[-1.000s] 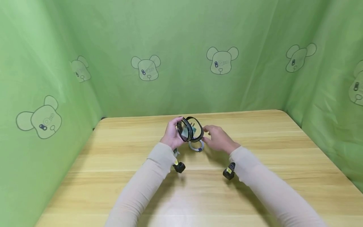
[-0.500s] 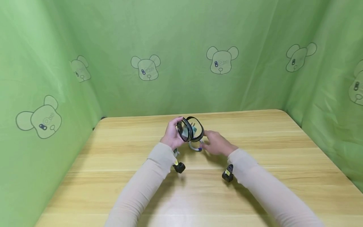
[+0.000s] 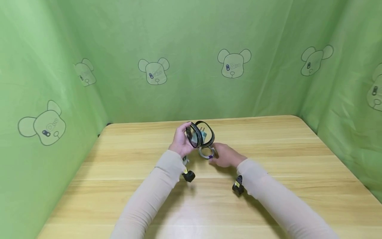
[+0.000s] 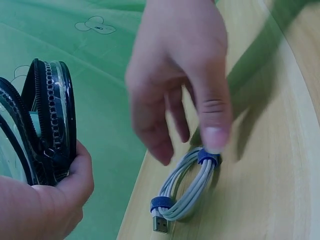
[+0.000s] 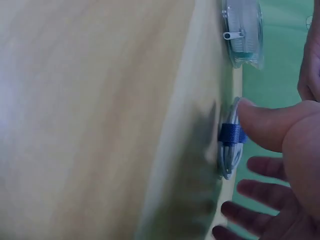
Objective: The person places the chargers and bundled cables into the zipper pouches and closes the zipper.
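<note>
My left hand [image 3: 180, 141] grips a round clear zip case [image 4: 62, 110] with black trim, its two halves spread apart above the table. Inside the case sits a pale teal plug [image 3: 204, 134] with metal prongs. Below it, a coiled white USB cable [image 4: 187, 187] with blue straps lies on the table. My right hand [image 3: 225, 156] is beside this coil, thumb near one strap and fingers reaching down, loosely bent and spread. Whether the thumb touches the cable I cannot tell.
Another clear case [image 5: 242, 35] with a white zipper pull rests on the wooden table [image 3: 125, 186], close to my left wrist. Green curtains [image 3: 191, 96] with bear-head prints hang behind the table and on both sides.
My right hand has moved from beside the case down and nearer to me, to the coiled cable. My left hand keeps its grip on the case and has hardly moved.
</note>
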The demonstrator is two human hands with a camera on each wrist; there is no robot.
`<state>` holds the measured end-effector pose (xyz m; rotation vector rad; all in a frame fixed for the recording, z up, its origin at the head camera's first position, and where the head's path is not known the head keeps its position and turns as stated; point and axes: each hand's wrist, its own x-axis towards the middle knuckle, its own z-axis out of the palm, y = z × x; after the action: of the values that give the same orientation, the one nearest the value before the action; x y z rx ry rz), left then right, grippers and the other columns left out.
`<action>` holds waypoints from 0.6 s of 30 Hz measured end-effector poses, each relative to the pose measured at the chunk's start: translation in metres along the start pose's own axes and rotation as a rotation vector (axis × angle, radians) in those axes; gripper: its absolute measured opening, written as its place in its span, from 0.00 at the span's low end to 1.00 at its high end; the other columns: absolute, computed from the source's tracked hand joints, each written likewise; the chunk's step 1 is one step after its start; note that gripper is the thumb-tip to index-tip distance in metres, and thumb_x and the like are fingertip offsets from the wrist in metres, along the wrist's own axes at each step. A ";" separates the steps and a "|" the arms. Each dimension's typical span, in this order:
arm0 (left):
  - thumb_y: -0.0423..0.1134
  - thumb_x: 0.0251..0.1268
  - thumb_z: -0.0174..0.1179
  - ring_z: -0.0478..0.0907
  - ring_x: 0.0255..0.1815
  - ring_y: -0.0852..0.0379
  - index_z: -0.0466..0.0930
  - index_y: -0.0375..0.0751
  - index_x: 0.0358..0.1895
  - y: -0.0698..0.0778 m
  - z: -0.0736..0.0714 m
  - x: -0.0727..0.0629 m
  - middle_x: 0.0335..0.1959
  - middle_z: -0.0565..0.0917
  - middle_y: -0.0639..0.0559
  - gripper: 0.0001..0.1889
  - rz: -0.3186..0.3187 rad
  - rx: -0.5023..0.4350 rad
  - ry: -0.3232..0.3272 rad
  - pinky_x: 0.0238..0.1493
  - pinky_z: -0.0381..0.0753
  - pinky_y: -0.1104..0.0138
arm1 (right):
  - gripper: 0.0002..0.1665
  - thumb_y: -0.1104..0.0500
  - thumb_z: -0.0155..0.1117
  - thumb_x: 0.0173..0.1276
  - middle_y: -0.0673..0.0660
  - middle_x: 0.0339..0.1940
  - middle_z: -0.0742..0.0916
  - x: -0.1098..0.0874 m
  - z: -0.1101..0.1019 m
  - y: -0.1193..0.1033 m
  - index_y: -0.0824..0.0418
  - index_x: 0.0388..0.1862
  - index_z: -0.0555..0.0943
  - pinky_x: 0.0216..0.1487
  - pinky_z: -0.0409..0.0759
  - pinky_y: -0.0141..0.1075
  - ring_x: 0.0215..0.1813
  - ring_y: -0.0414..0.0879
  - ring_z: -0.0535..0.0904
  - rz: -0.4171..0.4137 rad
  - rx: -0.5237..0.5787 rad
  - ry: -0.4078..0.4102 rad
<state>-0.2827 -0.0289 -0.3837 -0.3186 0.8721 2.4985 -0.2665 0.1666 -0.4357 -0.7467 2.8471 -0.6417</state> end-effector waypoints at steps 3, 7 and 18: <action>0.50 0.68 0.52 0.71 0.54 0.48 0.57 0.47 0.63 0.001 0.000 0.000 0.71 0.60 0.40 0.26 0.002 0.016 0.000 0.63 0.65 0.55 | 0.38 0.51 0.72 0.61 0.65 0.49 0.82 -0.001 0.003 -0.001 0.73 0.62 0.70 0.60 0.74 0.52 0.54 0.61 0.77 0.024 -0.024 -0.040; 0.50 0.67 0.53 0.71 0.54 0.47 0.58 0.46 0.63 0.001 -0.001 0.000 0.66 0.65 0.40 0.26 0.015 0.021 0.005 0.63 0.65 0.54 | 0.42 0.50 0.71 0.62 0.69 0.55 0.80 0.000 0.006 -0.001 0.74 0.65 0.66 0.63 0.71 0.52 0.59 0.63 0.75 0.033 -0.033 -0.038; 0.49 0.66 0.55 0.71 0.57 0.47 0.58 0.45 0.63 -0.001 -0.003 -0.001 0.65 0.66 0.40 0.27 0.008 -0.007 0.010 0.62 0.68 0.56 | 0.48 0.48 0.71 0.61 0.72 0.61 0.77 0.001 0.007 0.000 0.73 0.70 0.62 0.66 0.68 0.52 0.63 0.65 0.72 0.066 -0.042 -0.054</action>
<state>-0.2814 -0.0302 -0.3858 -0.3307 0.8698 2.5101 -0.2653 0.1631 -0.4422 -0.6629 2.8311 -0.5458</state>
